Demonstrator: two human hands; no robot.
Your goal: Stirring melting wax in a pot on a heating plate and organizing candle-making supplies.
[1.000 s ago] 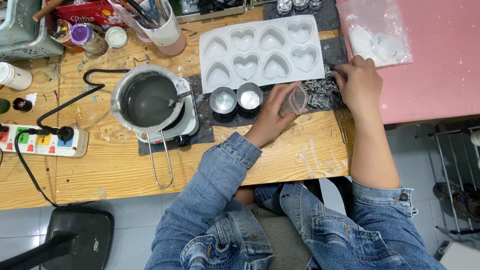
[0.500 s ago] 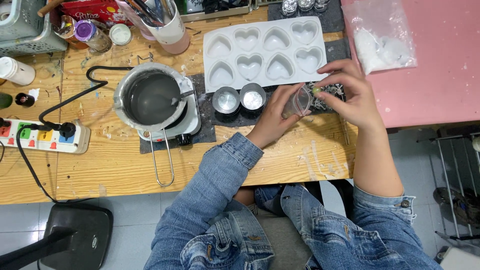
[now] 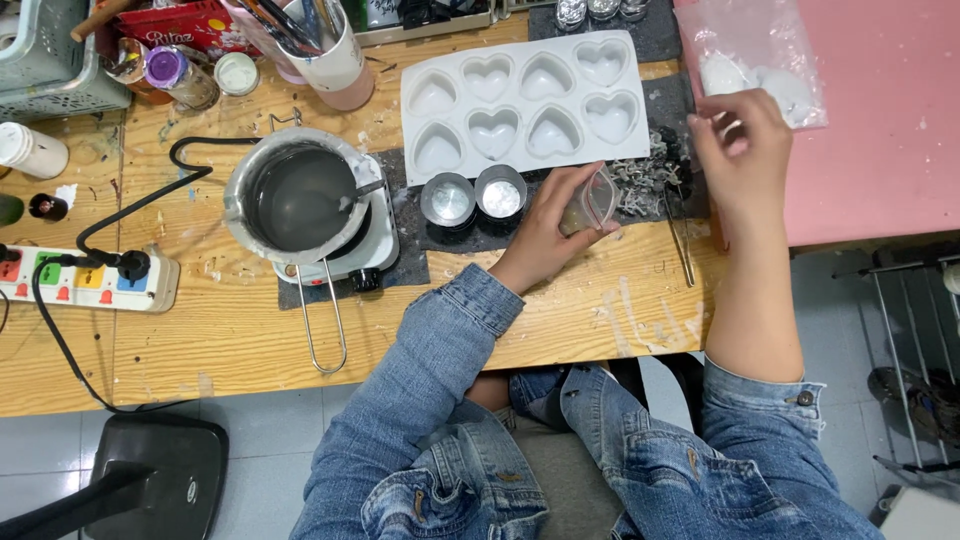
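Note:
My left hand (image 3: 540,235) grips a small clear plastic cup (image 3: 592,198), tilted, just above the wooden table's (image 3: 560,310) dark felt mat. My right hand (image 3: 742,155) hovers with loosely spread fingers over the right end of a pile of small grey bits (image 3: 645,175), close to a clear plastic bag of white chunks (image 3: 760,60). Nothing shows between its fingers. A white silicone mould with heart-shaped cavities (image 3: 520,95) lies just behind the cup. Two small round metal tins (image 3: 472,196) stand left of my left hand.
A metal pot of melted grey liquid (image 3: 300,195) sits on a small white hot plate, its wire handle pointing toward me. A power strip (image 3: 90,280) lies at the left. Metal tweezers (image 3: 682,240) rest near the pink mat (image 3: 870,140). Jars and a tool cup stand at the back.
My right hand went from the grey pile to the cup's mouth, then drew back right toward the bag. My left hand and the cup stayed almost still.

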